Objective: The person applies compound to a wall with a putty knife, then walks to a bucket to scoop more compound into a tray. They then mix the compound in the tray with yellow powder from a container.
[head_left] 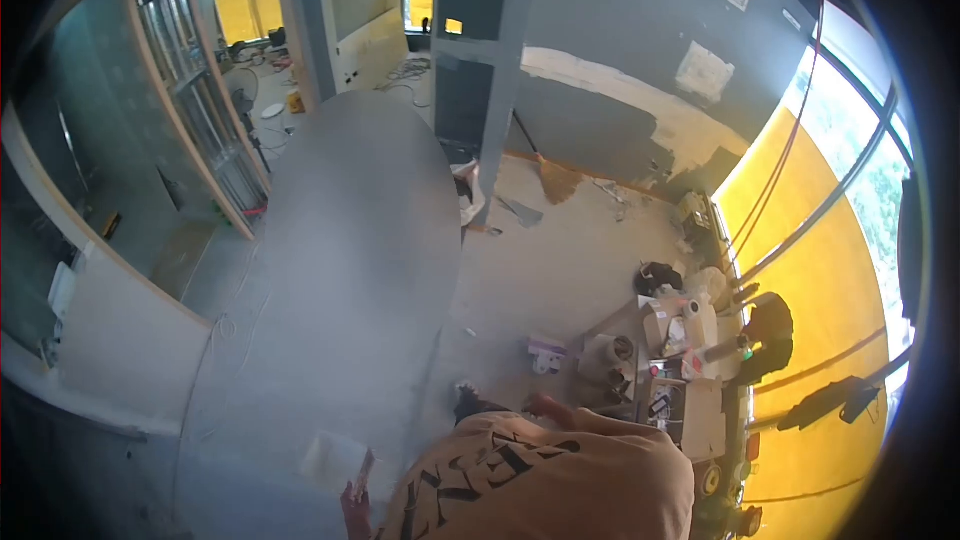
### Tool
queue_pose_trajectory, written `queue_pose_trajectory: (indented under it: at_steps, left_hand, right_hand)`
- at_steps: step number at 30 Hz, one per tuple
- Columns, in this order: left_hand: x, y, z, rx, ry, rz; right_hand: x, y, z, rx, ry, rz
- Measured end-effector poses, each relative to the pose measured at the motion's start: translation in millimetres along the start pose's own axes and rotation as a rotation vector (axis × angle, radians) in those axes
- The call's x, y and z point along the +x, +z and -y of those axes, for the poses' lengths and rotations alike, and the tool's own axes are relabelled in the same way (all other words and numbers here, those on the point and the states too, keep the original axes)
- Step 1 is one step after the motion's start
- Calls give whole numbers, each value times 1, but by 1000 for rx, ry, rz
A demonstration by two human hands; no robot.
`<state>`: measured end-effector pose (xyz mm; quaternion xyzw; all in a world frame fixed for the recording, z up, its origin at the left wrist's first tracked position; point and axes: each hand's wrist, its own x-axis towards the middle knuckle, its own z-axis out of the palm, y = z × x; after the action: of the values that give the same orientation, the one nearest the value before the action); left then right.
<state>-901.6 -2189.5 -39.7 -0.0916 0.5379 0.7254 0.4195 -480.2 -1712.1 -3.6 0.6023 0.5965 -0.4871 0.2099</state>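
Observation:
My left hand (355,510) is low in the view, left of the peach shirt (560,480) with dark letters. Its fingers are closed on a narrow pale strip (366,468) that points up. Right beside it is a pale square patch (332,462); whether the two are joined is unclear. My right hand (545,404) shows only as a small blurred shape above the shirt, near a purple and white box (545,354). Its fingers cannot be made out. A dark shoe (466,402) shows on the floor beside the shirt.
At the right, a cluttered bench (705,418) stands near a bucket (606,355) and yellow-covered windows (800,270). A broom (556,180) leans by the patched grey wall (620,30). Metal studs (195,70) stand at the left. A large grey blurred oval hides the middle.

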Motion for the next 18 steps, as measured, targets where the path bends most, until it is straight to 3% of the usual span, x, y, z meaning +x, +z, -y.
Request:
queue_pose_trajectory:
  at_steps: [2, 6, 8, 9, 11, 12, 16, 17, 18]
  left_hand:
    - [2, -6, -11, -301, -129, -214]
    - [18, -3, -28, -455, -52, -143]
    - [40, -5, -32, -20, 96, -182]
    - [55, -8, -34, -57, 61, -169]
    - [66, -6, -50, -129, 52, -227]
    - [76, 2, -60, -288, -3, -219]
    - [117, 14, -115, -699, -135, -339]
    - [127, 22, -132, -692, -121, -440]
    - [151, 19, -150, -700, -95, -440]
  right_hand:
    - [-2, 15, 21, 25, -34, 74]
    - [20, 21, 67, -151, 8, 118]
    - [44, 31, 89, -277, 37, 164]
    - [73, 37, 88, -311, 29, 186]
    - [154, 39, 82, -1512, -889, 313]
    - [170, 40, 104, -1547, -938, 344]
    - [237, 42, 202, -1384, -686, 462]
    - [269, 49, 236, -1462, -865, 440]
    - [292, 42, 295, -1472, -889, 430]
